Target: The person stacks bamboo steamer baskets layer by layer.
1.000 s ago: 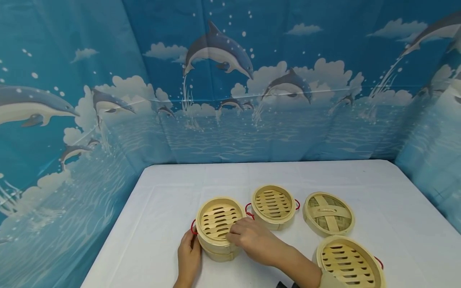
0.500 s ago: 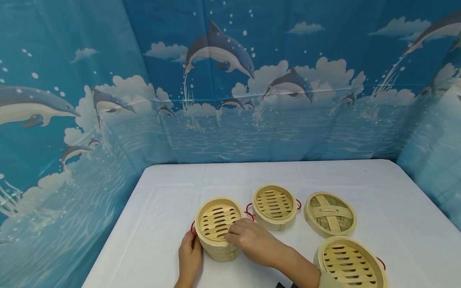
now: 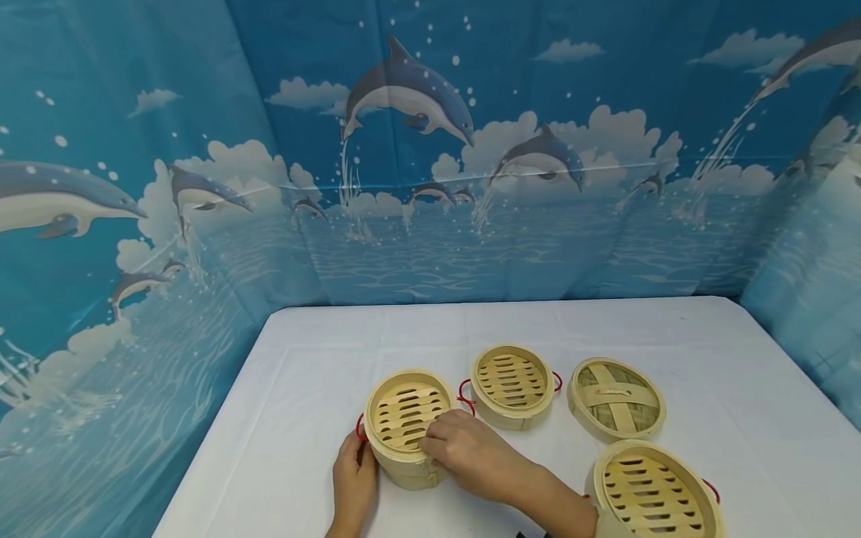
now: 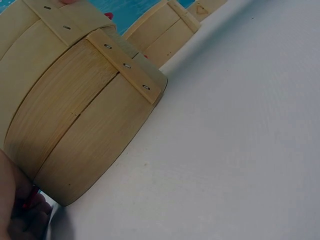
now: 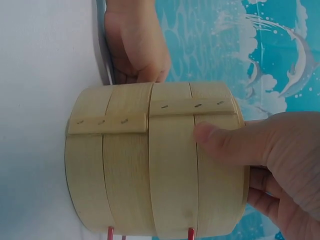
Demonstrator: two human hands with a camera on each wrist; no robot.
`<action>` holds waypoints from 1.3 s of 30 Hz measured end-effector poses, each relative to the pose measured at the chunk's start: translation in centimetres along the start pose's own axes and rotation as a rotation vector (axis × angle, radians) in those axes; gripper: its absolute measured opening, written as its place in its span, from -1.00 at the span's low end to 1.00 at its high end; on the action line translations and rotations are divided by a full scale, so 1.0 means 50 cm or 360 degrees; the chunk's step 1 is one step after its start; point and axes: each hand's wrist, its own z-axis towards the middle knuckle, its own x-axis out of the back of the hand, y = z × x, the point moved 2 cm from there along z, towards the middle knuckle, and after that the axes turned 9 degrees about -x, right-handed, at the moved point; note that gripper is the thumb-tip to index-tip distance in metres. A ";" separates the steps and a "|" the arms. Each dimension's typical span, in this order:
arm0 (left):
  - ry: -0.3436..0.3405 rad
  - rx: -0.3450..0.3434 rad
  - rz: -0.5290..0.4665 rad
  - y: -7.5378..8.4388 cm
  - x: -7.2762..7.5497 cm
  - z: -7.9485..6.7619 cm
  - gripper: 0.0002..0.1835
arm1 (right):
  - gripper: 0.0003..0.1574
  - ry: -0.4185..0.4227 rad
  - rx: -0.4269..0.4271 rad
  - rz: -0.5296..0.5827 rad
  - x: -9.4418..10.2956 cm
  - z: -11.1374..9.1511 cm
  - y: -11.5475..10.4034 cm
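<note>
Two round bamboo steamer baskets stand stacked on the white table, the upper steamer basket (image 3: 403, 422) over the lower steamer basket (image 4: 95, 135). My right hand (image 3: 471, 456) grips the upper one at its near right rim. In the right wrist view its thumb (image 5: 220, 142) lies on the outer wall, and the other fingers reach over the rim. On the left side of the stack my left hand (image 3: 355, 478) holds the lower basket, its fingers curled by a red handle (image 4: 32, 197). The stack hides part of those fingers.
Behind the stack to the right stands another steamer basket (image 3: 511, 379) with red handles. A woven bamboo lid (image 3: 615, 400) lies farther right. At the front right a larger-looking steamer basket (image 3: 649, 501) sits partly behind the right sleeve (image 3: 612, 525). A dolphin-print curtain (image 3: 430, 246) encloses the table (image 3: 323, 351).
My right hand has shifted very slightly at the rim of the upper steamer basket. The stack and my left hand stay almost in place.
</note>
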 end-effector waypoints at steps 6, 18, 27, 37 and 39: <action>0.0007 -0.0014 -0.0003 0.000 0.002 -0.002 -0.72 | -0.74 0.0010 0.0001 0.0029 -0.004 0.001 -0.008; 0.0011 0.0000 -0.0003 0.001 0.004 -0.004 -0.72 | -0.74 0.0099 -0.0019 -0.0005 -0.008 0.003 -0.015; 0.0009 -0.0008 0.0001 0.002 0.005 -0.004 -0.73 | -0.77 0.0082 -0.0040 -0.0002 -0.012 0.003 -0.015; 0.0011 -0.0011 -0.0027 0.003 0.003 -0.001 -0.73 | -0.82 -0.0051 -0.0029 0.0138 -0.004 0.010 -0.003; 0.0000 -0.0012 -0.0020 0.001 0.002 -0.001 -0.73 | -0.84 -0.0063 -0.0027 0.0163 -0.004 0.010 -0.001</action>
